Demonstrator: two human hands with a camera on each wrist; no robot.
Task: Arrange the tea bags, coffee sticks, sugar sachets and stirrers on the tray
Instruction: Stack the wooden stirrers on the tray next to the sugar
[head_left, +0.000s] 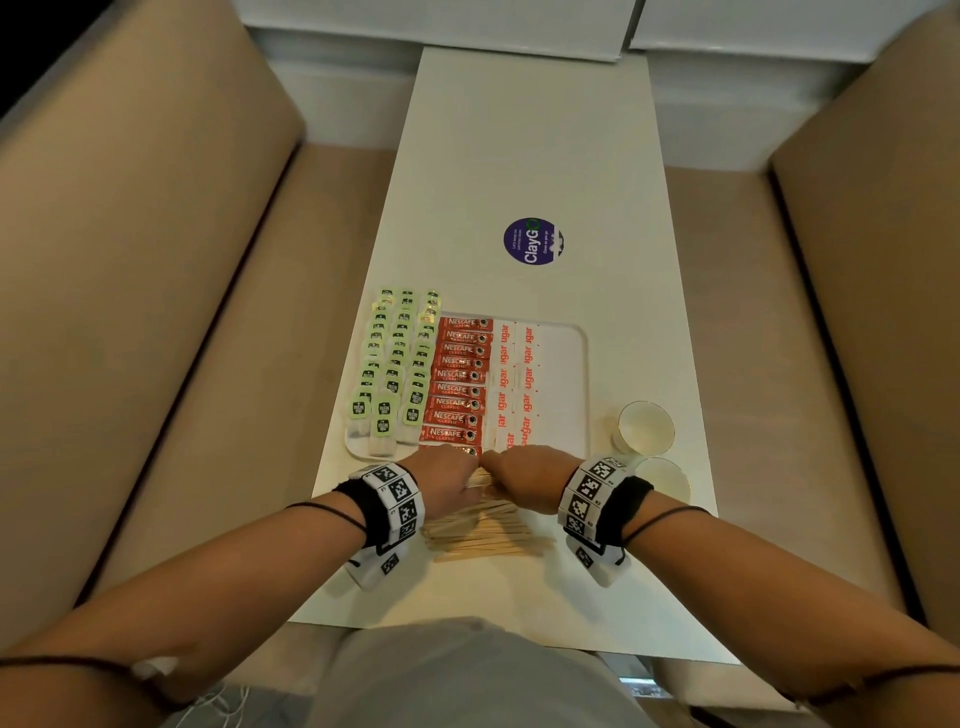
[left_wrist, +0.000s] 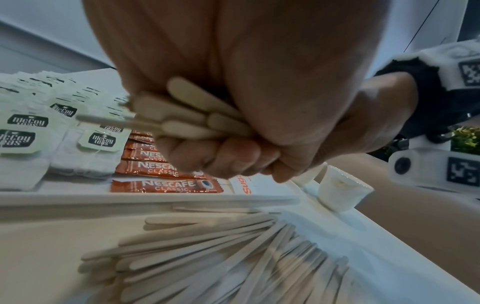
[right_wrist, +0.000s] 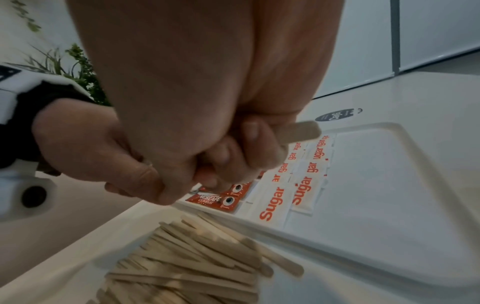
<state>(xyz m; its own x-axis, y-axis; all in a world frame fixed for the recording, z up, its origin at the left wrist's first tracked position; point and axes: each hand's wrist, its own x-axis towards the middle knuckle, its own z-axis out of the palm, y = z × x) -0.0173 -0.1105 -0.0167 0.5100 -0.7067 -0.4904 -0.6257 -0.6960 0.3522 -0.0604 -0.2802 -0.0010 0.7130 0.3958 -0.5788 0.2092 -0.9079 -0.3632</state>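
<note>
Both hands meet just above the near edge of the white tray (head_left: 584, 364), knuckles almost touching. The left hand (head_left: 445, 480) is curled tight round a bundle of wooden stirrers (left_wrist: 187, 115); in the left wrist view their rounded ends stick out past the heel of the palm while the fingertips (left_wrist: 228, 156) fold in underneath them. The right hand (head_left: 527, 475) is likewise closed, its fingers (right_wrist: 249, 144) wrapped round the same bundle, with one flat stirrer end (right_wrist: 303, 130) poking out beyond them towards the sugar sachets (head_left: 514, 374). Under both wrists, on the table (head_left: 519, 156) and clear of the tray, lies a loose heap of stirrers (head_left: 483, 535), not touched by either hand. On the tray the tea bags (head_left: 397, 364) fill the left side, the red coffee sticks (head_left: 460, 384) run in a column beside them, and the sachets sit next, to their right. Two paper cups (head_left: 644, 423) stand on the table right of the tray.
</note>
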